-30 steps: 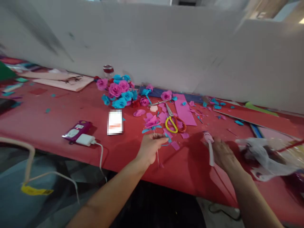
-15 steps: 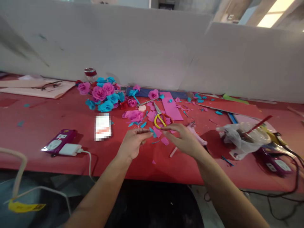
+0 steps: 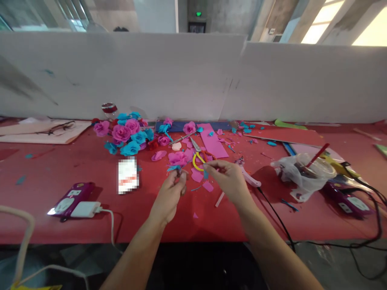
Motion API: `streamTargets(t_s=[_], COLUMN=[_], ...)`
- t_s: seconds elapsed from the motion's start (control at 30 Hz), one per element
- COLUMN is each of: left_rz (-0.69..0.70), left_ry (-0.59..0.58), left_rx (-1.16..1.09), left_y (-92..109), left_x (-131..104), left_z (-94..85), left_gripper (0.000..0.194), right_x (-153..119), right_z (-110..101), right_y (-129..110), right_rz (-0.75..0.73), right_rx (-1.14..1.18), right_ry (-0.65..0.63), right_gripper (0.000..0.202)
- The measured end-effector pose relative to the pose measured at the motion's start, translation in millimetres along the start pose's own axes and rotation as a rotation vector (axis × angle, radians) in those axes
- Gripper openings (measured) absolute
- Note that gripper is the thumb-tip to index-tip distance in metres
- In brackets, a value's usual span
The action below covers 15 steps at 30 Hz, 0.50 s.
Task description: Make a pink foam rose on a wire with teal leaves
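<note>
My left hand (image 3: 171, 193) is closed, its thumb and index finger pinched on something small and dark that I cannot make out. Just beyond it lie pink paper petals (image 3: 177, 158) with a bit of blue. My right hand (image 3: 226, 177) pinches a small blue paper piece (image 3: 206, 174) between thumb and fingertips. Yellow-handled scissors (image 3: 198, 158) lie behind my right fingertips, their blades pointing away. Pink scraps (image 3: 207, 185) rest on the red table between the hands. A pink glue gun (image 3: 251, 179) lies by my right hand, partly hidden.
A bunch of pink, blue and red paper flowers (image 3: 130, 135) stands back left, a purple power strip (image 3: 71, 199) front left. At right are a plastic cup (image 3: 316, 167) in a bag and another purple strip (image 3: 347, 201). A grey partition (image 3: 193, 76) runs behind.
The view has tilted up slightly. My hands have moved apart; the blue piece now hangs from my right fingertips, and the left hand has turned, showing something dark in its pinch.
</note>
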<state>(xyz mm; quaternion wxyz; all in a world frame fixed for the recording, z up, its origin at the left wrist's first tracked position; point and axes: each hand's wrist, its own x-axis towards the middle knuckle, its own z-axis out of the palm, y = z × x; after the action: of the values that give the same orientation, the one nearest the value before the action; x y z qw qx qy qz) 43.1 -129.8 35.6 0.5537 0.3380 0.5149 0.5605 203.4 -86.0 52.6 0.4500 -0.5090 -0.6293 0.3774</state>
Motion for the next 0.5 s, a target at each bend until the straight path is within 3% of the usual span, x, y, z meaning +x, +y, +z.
streamTargets(t_s=[0.1, 0.27, 0.5], left_rz=[0.046, -0.021, 0.051], left_ry=[0.023, -0.048, -0.103], left_rx=[-0.165, -0.335, -0.384], left_y=[-7, -6, 12], left_x=[-2, -3, 4], left_z=[-5.3, -11.3, -11.0], left_gripper=[0.023, 0.018, 0.021], right_x=[-5, -15, -21], right_z=[-2, 5, 2], right_y=[8, 3, -18], right_rz=[0.088, 0.205, 0.174], right_rx=[0.254, 0.523, 0.674], right_ry=[0.097, 0.148, 0.144], right_gripper=[0.019, 0.019, 0.015])
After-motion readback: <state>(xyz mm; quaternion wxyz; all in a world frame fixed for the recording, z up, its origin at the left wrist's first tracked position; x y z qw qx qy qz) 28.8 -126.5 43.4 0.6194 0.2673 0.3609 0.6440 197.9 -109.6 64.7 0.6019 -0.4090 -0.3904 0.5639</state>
